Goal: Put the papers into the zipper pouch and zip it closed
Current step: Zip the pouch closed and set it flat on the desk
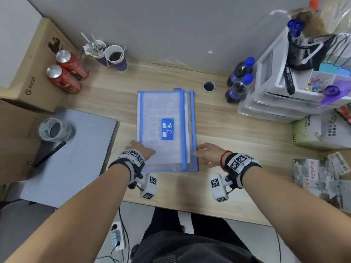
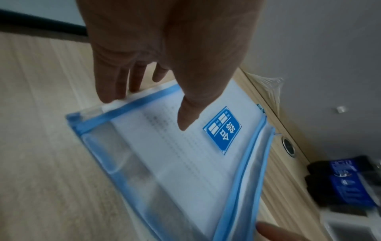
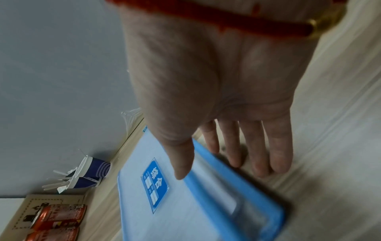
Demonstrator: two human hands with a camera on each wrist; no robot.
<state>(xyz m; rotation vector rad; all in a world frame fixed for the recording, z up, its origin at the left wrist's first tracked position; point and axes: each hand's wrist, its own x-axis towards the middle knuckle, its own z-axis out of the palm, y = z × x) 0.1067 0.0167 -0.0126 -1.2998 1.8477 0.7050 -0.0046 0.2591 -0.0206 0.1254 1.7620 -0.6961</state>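
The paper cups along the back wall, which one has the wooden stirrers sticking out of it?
The left paper cup, nearer the red cans; stirrers and wrappers poke from its rim. The right paper cup beside it shows only a dark inside.

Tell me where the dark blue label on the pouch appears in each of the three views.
Head: label at picture centre, mid-pouch.
Left wrist: label right of centre, beyond the thumb.
Right wrist: label lower centre-left, beside the thumb tip.
Shared landmark: the pouch's blue zipper strip.

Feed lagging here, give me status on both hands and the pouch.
Left hand open, fingertips on zipper pouch near-left edge. Right hand open beside its zipper side. Papers inside. Nothing in the way.
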